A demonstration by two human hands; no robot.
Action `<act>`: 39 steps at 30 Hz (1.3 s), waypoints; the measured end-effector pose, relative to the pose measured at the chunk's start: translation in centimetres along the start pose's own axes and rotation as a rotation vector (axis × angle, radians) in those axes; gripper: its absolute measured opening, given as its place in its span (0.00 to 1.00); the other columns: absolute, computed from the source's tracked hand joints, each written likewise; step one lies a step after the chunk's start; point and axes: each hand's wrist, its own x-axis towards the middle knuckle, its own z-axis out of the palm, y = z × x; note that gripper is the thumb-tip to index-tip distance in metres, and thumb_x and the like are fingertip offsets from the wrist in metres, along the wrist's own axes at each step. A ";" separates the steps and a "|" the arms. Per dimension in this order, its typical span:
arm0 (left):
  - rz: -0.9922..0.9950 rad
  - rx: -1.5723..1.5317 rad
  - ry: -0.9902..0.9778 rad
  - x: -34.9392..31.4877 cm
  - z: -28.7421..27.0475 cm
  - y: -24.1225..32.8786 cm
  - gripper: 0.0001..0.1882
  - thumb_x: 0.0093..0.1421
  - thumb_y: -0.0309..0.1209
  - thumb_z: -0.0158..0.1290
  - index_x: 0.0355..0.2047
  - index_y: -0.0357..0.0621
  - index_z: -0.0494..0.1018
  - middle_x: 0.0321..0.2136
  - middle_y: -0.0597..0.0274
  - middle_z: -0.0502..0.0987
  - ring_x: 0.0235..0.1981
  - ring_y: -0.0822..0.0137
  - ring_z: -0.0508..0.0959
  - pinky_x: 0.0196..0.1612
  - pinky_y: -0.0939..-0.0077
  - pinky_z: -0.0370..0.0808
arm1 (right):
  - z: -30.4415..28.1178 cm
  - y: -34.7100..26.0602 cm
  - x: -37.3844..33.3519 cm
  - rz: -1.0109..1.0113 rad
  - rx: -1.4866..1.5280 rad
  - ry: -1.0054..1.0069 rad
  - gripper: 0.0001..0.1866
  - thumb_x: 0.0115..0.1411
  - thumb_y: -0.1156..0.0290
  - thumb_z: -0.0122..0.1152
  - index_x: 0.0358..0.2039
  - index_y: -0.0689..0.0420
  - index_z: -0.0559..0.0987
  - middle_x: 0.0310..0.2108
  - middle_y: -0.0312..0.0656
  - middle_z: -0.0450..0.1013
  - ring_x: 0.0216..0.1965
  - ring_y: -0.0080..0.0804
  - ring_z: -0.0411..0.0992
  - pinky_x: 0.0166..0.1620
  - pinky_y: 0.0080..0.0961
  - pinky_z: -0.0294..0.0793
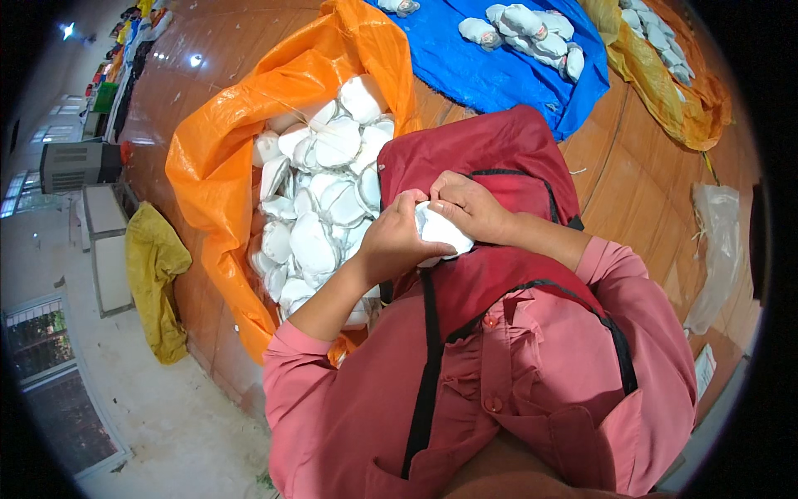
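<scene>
Brown floor (628, 179); both hands (394, 239) (472, 208) grip white piece (440, 231)

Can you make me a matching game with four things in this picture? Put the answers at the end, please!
Things:
1. Orange sack
2. Blue sheet
3. Lap cloth
4. Left hand and right hand

Clues:
A. Dark red, with black edging
B. Together holding one white piece
C. Open, around a big heap of loose white pieces
D. Spread on the floor, with white bundles on it

Right pairs: 1-C, 2-D, 3-A, 4-B
</scene>
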 end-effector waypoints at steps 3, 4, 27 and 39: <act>-0.338 -0.075 -0.308 1.7 -0.9 -0.1 0.45 0.40 0.46 0.72 0.52 0.35 0.63 0.44 0.46 0.75 0.42 0.59 0.79 0.44 0.71 0.75 | 0.6 0.7 -0.4 0.000 -0.062 0.051 0.14 0.63 0.69 0.53 0.24 0.64 0.73 0.31 0.48 0.69 0.37 0.45 0.69 0.41 0.36 0.69; -0.356 -0.131 -0.337 1.8 -0.8 -0.1 0.44 0.41 0.44 0.71 0.52 0.35 0.63 0.44 0.47 0.75 0.42 0.61 0.78 0.44 0.72 0.74 | 0.8 0.9 -0.7 0.003 -0.062 0.063 0.14 0.63 0.69 0.53 0.23 0.64 0.73 0.31 0.48 0.69 0.37 0.45 0.69 0.41 0.36 0.69; -0.166 -0.918 0.188 0.1 3.9 -2.1 0.39 0.49 0.30 0.65 0.59 0.38 0.59 0.48 0.54 0.70 0.47 0.67 0.73 0.49 0.74 0.72 | 0.7 0.5 0.0 0.147 0.113 0.033 0.13 0.62 0.66 0.58 0.37 0.65 0.78 0.42 0.50 0.73 0.44 0.43 0.72 0.46 0.33 0.70; 0.079 -0.099 0.431 0.3 4.7 -0.5 0.31 0.48 0.32 0.65 0.52 0.37 0.69 0.42 0.49 0.78 0.41 0.57 0.80 0.45 0.70 0.75 | 1.4 1.9 -1.5 0.649 0.256 0.160 0.15 0.64 0.62 0.58 0.29 0.63 0.79 0.25 0.41 0.72 0.28 0.23 0.69 0.32 0.26 0.68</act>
